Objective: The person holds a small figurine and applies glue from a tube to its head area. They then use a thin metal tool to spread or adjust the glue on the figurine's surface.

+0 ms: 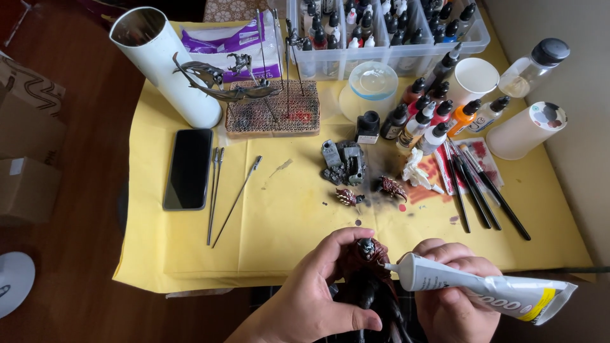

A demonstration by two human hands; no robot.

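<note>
My left hand (318, 289) is wrapped around a dark red miniature figure (368, 267), thumb and fingers clamped on its upper body, holding it low over the near edge of the yellow paper sheet (279, 216). My right hand (454, 289) is closed on a white glue tube (483, 289), nozzle tip right beside the figure's shoulder, just under its grey head.

Risks as I judge them: squeeze too hard and glue likely blobs over the painted surface or onto my left fingers, which sit very near the nozzle. The tube is already crumpled, so flow may come in a surge. The figure's lower half runs out of frame; I can't tell how it's supported, and a tilt could make it slip in my grip.

The figure looks glossy, deep crimson with blackish shading, spiky at the shoulders, pale grey skull-like head.

Nearby: two small red spiked parts (368, 192) lie loose on the paper, a grey rubble-like terrain piece (343, 163) behind them, black-handled brushes (483, 190) to the right, dropper paint bottles (432, 117) beyond, a black phone (189, 168) to the left.
</note>
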